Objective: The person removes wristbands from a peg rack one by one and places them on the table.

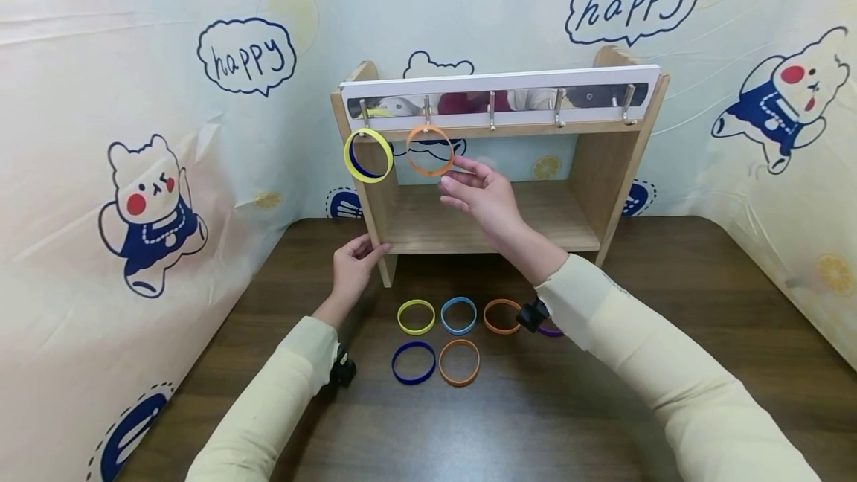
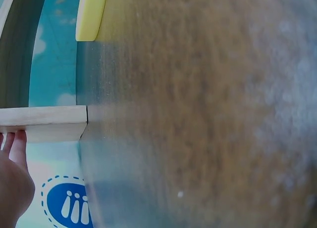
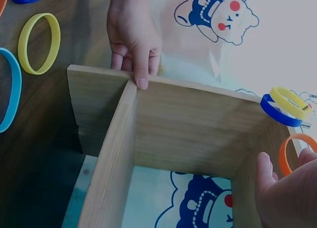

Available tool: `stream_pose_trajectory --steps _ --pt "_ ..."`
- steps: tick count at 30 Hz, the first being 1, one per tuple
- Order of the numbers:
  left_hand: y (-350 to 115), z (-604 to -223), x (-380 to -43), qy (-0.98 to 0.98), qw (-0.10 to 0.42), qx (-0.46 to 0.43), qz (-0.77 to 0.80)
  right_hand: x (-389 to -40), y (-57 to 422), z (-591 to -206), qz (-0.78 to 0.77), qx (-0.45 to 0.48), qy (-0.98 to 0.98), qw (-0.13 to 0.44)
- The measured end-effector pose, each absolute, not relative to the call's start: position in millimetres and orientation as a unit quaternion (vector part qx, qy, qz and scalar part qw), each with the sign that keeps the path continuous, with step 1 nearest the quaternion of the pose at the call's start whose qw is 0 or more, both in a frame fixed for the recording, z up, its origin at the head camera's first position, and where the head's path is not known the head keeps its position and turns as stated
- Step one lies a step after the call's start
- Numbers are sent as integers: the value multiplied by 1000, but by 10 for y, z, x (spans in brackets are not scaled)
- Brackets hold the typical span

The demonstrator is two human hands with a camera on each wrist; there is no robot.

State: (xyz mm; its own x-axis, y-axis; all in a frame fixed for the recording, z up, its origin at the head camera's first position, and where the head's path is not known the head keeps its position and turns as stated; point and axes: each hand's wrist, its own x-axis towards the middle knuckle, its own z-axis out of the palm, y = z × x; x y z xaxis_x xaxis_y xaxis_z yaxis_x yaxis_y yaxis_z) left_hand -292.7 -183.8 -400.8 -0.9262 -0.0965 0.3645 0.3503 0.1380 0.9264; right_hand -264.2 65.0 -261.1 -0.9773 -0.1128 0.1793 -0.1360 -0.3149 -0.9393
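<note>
My right hand [image 1: 489, 203] pinches the right side of an orange silicone wristband [image 1: 435, 172] with thumb and fingertips. The top of that band is at the tip of the second hook [image 1: 426, 111] from the left. On the leftmost hook hang a yellow wristband [image 1: 347, 158] and a dark blue wristband [image 1: 361, 163] behind it. Low on the left, my left hand [image 1: 355, 268] grips the side panel of the wooden shelf [image 1: 495, 244], its thumb over the front edge and fingers outside, as the right wrist view shows.
On the brown table [image 1: 535, 422] before the shelf lie more wristbands: yellow [image 1: 416, 332], light blue [image 1: 458, 332], orange [image 1: 502, 332], dark blue [image 1: 413, 381], another orange [image 1: 459, 383], and a purple one [image 1: 551, 332] partly behind the right wrist. Three hooks to the right hold nothing. A printed curtain [image 1: 268, 140] surrounds the table.
</note>
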Motion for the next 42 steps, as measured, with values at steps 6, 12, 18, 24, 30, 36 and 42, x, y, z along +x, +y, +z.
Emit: stream_pose_trajectory --steps 6,12,18,24,30,36,42 --pt "-1831 -4006 -2933 -736 169 -86 -650 -2689 582 -2578 824 76 -562 10" --pt "-1828 -3989 -2925 -743 170 -83 -642 -2703 538 -2516 829 65 -555 19" --pt "-1836 -3992 -2941 -744 167 -82 -642 -2696 516 -2494 838 62 -542 26" --pt "-1908 -4186 -3109 -734 163 -73 -656 -2688 503 -2508 847 62 -526 38" --pt "-1922 -4270 -3160 -736 180 -77 -648 -2669 507 -2492 854 67 -513 52" --pt "-1924 -4281 -3151 -740 186 -78 -642 -2645 513 -2460 864 70 -496 59" --pt "-1922 -4277 -3151 -739 188 -75 -643 -2588 520 -2417 872 80 -479 63"
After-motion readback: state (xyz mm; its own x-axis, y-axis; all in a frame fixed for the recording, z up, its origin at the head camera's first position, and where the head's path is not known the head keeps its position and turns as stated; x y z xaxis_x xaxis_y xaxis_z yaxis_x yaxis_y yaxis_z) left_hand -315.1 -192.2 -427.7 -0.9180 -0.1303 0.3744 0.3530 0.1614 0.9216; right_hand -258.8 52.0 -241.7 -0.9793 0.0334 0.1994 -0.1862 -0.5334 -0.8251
